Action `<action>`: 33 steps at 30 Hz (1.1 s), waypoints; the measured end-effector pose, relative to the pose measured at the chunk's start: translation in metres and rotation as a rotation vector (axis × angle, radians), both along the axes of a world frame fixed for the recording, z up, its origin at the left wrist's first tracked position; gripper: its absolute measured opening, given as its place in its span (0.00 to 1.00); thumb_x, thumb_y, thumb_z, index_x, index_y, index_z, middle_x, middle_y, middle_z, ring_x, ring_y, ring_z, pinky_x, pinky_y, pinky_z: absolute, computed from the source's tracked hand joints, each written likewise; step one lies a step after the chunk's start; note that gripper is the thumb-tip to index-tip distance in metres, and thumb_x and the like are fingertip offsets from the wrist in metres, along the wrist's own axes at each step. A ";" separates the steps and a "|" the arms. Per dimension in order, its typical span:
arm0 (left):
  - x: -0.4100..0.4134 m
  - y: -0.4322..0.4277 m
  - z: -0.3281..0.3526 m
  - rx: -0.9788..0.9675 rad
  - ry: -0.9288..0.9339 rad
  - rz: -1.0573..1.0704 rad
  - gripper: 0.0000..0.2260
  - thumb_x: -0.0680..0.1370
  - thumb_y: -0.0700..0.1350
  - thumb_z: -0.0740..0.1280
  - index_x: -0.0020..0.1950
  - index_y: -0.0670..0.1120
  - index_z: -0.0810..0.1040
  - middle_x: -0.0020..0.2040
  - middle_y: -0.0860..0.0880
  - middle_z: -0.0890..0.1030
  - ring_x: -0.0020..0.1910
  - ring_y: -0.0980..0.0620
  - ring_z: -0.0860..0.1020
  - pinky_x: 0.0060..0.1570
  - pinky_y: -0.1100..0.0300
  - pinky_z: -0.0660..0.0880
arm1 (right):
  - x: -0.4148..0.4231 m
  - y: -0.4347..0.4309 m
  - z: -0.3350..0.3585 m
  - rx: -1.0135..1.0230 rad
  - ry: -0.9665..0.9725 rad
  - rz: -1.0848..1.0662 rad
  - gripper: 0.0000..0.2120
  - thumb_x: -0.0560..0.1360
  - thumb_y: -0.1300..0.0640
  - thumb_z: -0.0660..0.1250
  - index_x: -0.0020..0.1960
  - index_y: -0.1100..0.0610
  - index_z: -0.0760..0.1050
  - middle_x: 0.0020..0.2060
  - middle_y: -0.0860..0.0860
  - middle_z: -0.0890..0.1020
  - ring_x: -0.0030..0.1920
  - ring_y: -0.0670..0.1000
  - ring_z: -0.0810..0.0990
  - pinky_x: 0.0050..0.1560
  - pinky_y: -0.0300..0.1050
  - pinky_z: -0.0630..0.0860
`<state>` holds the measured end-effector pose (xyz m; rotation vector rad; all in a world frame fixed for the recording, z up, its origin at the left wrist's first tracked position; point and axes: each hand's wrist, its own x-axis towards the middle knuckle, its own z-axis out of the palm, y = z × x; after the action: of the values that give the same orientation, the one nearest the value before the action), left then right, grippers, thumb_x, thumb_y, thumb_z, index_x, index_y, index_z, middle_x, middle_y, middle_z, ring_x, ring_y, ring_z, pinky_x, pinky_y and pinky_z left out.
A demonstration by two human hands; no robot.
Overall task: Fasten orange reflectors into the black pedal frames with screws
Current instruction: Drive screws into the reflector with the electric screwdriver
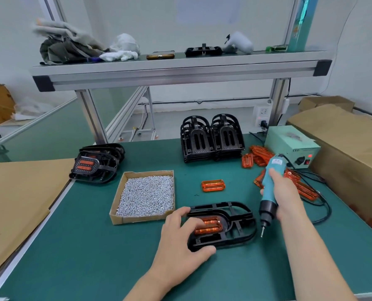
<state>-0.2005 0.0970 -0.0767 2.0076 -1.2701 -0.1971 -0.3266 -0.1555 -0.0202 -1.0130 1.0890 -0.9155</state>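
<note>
1. A green work table (pixel 93 246) is carrying everything, with a shelf (pixel 180 68) running across above its far side.
2. Two stacks of empty black frames (pixel 212 140) are standing at the back, and finished frames (pixel 96 164) with orange inserts are lying at the left.
3. A pale control box (pixel 291 146) is sitting at the right rear, with a pile of orange reflectors (pixel 261 156) spilling beside it.
4. A cardboard tray of screws (pixel 146 195) is resting left of centre.
5. The pedal frame (pixel 235 216) in work is lying flat near the front edge, just right of the tray.
6. The left hand (pixel 180 240) is clasping the frame's left end, thumb curling at the near edge and fingers arching over the top.
7. The right hand (pixel 284 198) is wrapping its fingers round a blue electric screwdriver (pixel 271 181), which is pointing bit-down just beside the frame's right end.
8. A seated reflector (pixel 209 225) is sitting in the frame's opening, partly under the left fingers.
9. A loose reflector (pixel 213 185) is lying alone on the mat, between the tray and the screwdriver.
</note>
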 end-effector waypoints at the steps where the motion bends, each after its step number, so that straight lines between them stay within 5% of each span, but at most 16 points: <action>1: 0.000 0.000 0.000 0.001 -0.032 -0.016 0.22 0.65 0.65 0.70 0.57 0.68 0.71 0.69 0.71 0.53 0.72 0.67 0.52 0.68 0.69 0.51 | -0.002 0.000 -0.007 -0.026 0.062 0.008 0.19 0.82 0.50 0.64 0.66 0.62 0.71 0.42 0.54 0.79 0.33 0.52 0.77 0.28 0.42 0.73; 4: 0.000 0.000 -0.001 -0.009 -0.118 -0.043 0.20 0.67 0.65 0.69 0.57 0.67 0.73 0.70 0.72 0.50 0.72 0.65 0.53 0.68 0.69 0.49 | -0.004 0.003 -0.025 -0.071 0.170 0.003 0.18 0.79 0.48 0.67 0.61 0.61 0.74 0.46 0.56 0.82 0.36 0.54 0.81 0.33 0.46 0.76; 7: 0.001 -0.001 -0.005 -0.063 -0.170 -0.044 0.15 0.69 0.62 0.70 0.55 0.62 0.79 0.67 0.66 0.61 0.70 0.61 0.59 0.68 0.64 0.55 | -0.003 0.007 -0.039 -0.163 0.306 0.002 0.17 0.77 0.45 0.70 0.57 0.57 0.75 0.48 0.55 0.83 0.47 0.58 0.83 0.48 0.56 0.80; 11: 0.001 -0.005 0.000 -0.120 -0.402 -0.055 0.13 0.72 0.60 0.70 0.52 0.56 0.82 0.54 0.55 0.71 0.56 0.54 0.69 0.58 0.58 0.63 | -0.004 0.013 -0.046 -0.372 0.574 -0.013 0.19 0.76 0.43 0.70 0.59 0.54 0.75 0.47 0.52 0.80 0.49 0.57 0.77 0.47 0.50 0.70; 18: -0.006 -0.015 0.027 0.099 -0.723 -0.162 0.12 0.71 0.62 0.67 0.44 0.56 0.82 0.40 0.59 0.77 0.43 0.54 0.73 0.47 0.59 0.70 | -0.006 0.017 -0.043 -0.463 0.619 -0.094 0.18 0.75 0.48 0.72 0.60 0.56 0.76 0.54 0.54 0.77 0.53 0.54 0.77 0.56 0.52 0.73; 29: -0.006 -0.015 0.031 0.000 -0.608 -0.152 0.11 0.68 0.54 0.77 0.46 0.54 0.80 0.43 0.59 0.78 0.41 0.54 0.75 0.41 0.59 0.72 | -0.010 0.016 -0.044 -0.505 0.500 -0.160 0.12 0.77 0.52 0.70 0.59 0.53 0.76 0.53 0.49 0.73 0.50 0.54 0.78 0.51 0.46 0.67; 33: -0.002 -0.015 0.032 -0.033 -0.562 -0.140 0.10 0.70 0.52 0.76 0.48 0.54 0.80 0.44 0.59 0.77 0.43 0.53 0.74 0.45 0.58 0.70 | -0.011 0.019 -0.045 -0.740 0.462 -0.131 0.11 0.77 0.62 0.69 0.58 0.53 0.79 0.52 0.49 0.77 0.54 0.54 0.73 0.56 0.47 0.69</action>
<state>-0.2028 0.0821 -0.0450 2.0162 -1.7434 0.3464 -0.3377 -0.1366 -0.0648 -1.8457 1.2282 -1.2695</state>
